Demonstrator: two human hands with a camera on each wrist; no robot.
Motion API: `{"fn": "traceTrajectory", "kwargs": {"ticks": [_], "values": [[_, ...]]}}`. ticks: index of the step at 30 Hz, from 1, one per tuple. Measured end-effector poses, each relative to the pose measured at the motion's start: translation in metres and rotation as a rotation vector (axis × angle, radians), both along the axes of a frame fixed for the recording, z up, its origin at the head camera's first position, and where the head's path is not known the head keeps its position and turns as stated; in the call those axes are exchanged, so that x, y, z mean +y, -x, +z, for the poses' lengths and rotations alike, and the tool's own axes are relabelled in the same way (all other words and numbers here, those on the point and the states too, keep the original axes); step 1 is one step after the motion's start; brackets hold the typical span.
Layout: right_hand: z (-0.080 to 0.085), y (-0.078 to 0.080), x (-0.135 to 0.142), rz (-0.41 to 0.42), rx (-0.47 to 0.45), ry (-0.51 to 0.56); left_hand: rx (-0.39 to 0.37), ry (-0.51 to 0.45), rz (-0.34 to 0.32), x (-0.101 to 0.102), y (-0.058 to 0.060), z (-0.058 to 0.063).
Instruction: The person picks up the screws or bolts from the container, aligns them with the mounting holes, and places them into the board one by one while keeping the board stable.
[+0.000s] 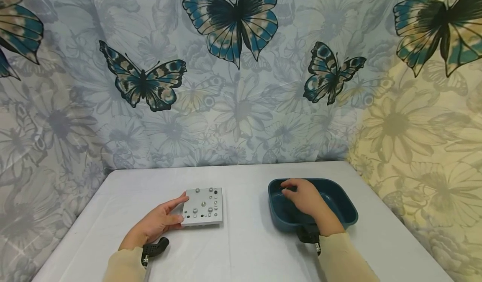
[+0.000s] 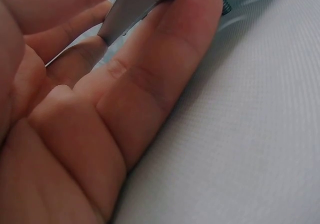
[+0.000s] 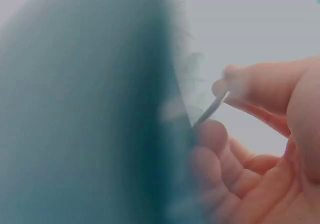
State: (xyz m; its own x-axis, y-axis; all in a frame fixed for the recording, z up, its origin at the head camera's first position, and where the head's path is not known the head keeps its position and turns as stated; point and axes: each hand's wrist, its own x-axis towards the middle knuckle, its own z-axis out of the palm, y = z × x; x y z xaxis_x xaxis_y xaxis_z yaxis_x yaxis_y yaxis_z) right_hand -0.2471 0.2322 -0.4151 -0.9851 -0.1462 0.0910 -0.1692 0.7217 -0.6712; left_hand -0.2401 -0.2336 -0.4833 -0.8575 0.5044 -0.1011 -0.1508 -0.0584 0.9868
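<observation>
On the left of the table, my left hand (image 1: 160, 221) grips a square silver metal plate (image 1: 193, 200) by its left edge, thumb at the near corner and a finger at the far one. Bolts and small holes dot the plate's top. In the left wrist view, the plate's edge (image 2: 132, 9) lies between the fingers, and a threaded screw end (image 2: 226, 4) shows below it. My right hand (image 1: 305, 196) is over the dark blue bin (image 1: 337, 196). Its thumb and fingers pinch a thin grey metal piece (image 3: 212, 108), whose exact kind I cannot tell.
A white cloth covers the table (image 1: 244, 248). The bin's near wall (image 3: 90, 109) fills much of the right wrist view. A patterned butterfly curtain (image 1: 241, 119) hangs behind the table and at both sides. The bin's contents are hard to make out.
</observation>
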Motion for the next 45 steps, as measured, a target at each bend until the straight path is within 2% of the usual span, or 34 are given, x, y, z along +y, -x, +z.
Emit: {"fn": "traceTrajectory", "kwargs": {"ticks": [4, 6, 8, 11, 18, 26, 36, 40, 45], "values": [[0.004, 0.003, 0.007, -0.074, -0.197, 0.455, 0.005, 0.001, 0.001, 0.0, 0.0, 0.001], [0.004, 0.006, 0.009, -0.107, -0.254, 0.621, 0.009, 0.003, 0.0, -0.001, 0.0, 0.002], [0.003, 0.009, 0.009, -0.124, -0.282, 0.722, 0.011, 0.004, -0.001, -0.001, -0.001, 0.002], [0.004, 0.013, 0.005, -0.162, -0.28, 0.8, 0.007, 0.0, -0.001, 0.0, -0.001, 0.002], [0.011, 0.022, -0.018, -0.16, -0.248, 0.876, 0.007, -0.008, -0.009, 0.001, -0.002, 0.002], [0.014, 0.029, -0.069, -0.125, -0.307, 0.908, 0.004, -0.022, -0.011, 0.0, 0.0, 0.0], [0.001, 0.016, -0.147, -0.007, -0.343, 0.821, 0.004, -0.019, -0.011, -0.001, 0.0, -0.001], [-0.005, 0.009, -0.172, 0.026, -0.373, 0.796, 0.008, -0.014, -0.008, -0.001, 0.001, -0.002], [-0.009, -0.001, -0.195, 0.057, -0.366, 0.756, 0.017, 0.001, -0.006, -0.002, 0.001, -0.002]]}}
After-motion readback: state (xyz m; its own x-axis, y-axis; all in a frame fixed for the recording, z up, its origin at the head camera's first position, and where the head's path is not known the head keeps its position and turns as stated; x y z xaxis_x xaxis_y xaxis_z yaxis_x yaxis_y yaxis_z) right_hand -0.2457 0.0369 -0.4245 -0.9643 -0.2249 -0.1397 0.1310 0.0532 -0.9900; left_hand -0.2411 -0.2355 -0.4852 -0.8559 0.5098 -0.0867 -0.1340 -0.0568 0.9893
